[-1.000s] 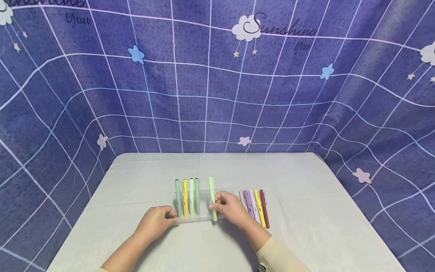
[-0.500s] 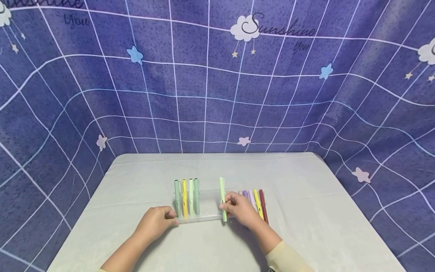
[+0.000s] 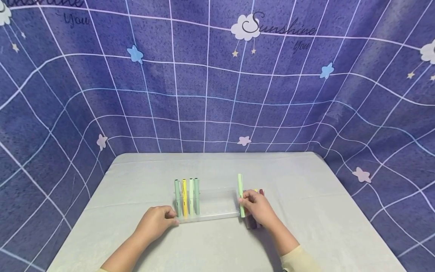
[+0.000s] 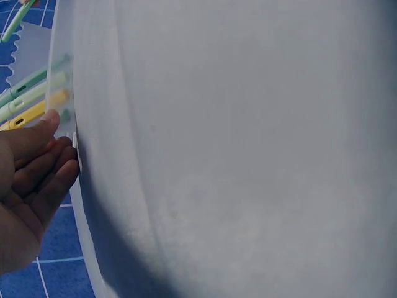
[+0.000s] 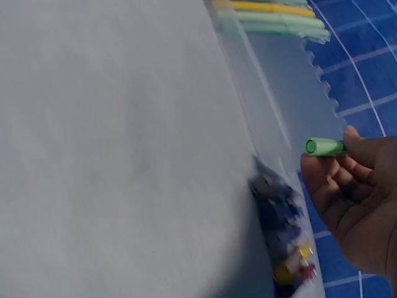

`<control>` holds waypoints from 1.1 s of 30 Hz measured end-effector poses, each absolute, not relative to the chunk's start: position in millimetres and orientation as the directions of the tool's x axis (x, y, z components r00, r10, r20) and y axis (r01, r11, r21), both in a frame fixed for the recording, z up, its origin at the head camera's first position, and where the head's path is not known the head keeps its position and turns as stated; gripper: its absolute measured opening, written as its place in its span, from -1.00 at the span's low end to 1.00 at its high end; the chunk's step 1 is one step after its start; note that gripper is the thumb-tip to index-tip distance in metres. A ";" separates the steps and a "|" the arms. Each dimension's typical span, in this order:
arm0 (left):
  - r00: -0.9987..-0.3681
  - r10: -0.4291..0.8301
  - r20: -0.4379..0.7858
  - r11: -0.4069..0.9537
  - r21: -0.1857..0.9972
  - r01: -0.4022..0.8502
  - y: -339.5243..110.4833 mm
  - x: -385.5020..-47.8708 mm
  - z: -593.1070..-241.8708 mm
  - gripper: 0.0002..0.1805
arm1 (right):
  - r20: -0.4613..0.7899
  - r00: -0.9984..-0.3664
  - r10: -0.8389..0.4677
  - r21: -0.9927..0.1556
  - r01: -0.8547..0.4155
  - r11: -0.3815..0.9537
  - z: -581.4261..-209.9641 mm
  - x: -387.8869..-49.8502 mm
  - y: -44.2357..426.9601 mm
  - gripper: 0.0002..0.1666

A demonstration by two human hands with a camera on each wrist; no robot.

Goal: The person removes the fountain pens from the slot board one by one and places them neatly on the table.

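My right hand (image 3: 259, 207) pinches a light green pen (image 3: 240, 185) between thumb and fingers, held upright at the right end of a clear plastic pen rack (image 3: 217, 216). In the right wrist view, one end of that green pen (image 5: 319, 147) points toward the camera. At the rack's left front corner, my left hand (image 3: 154, 223) grips the edge with the thumb and fingers. Several pens stand side by side in the rack's left part: a sage green pen (image 3: 177, 198), a yellow pen (image 3: 185, 200), a pale green pen (image 3: 191, 198) and another sage green pen (image 3: 197, 198).
A row of loose pens (image 3: 250, 222), purple, yellow and dark red among them, lies right of the rack, mostly hidden by my right hand. A white cloth covers the table (image 3: 136, 173). A blue gridded curtain (image 3: 217, 94) surrounds its back and sides.
My right hand has carried the light green pen rightward along the rack to its right end, now covering most of the loose pens. The left hand has stayed at the corner.
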State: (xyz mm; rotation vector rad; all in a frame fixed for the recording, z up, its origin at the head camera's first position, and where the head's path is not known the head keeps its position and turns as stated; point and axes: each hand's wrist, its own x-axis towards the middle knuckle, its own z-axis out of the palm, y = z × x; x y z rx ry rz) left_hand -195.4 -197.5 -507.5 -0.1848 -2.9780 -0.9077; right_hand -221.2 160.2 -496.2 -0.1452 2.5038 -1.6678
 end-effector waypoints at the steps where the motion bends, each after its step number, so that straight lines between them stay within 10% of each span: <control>1: -0.993 0.105 0.054 0.824 0.555 0.117 -197.4 -195.7 -507.7 -0.79 | -0.058 -0.990 -0.131 -0.920 0.002 0.391 -494.8 -221.2 165.0 -0.76; 33: -0.993 0.109 0.050 0.817 0.564 0.118 -197.0 -195.5 -506.2 -0.79 | -0.174 -0.982 0.080 -0.643 0.175 0.746 -511.0 -210.6 237.3 -0.71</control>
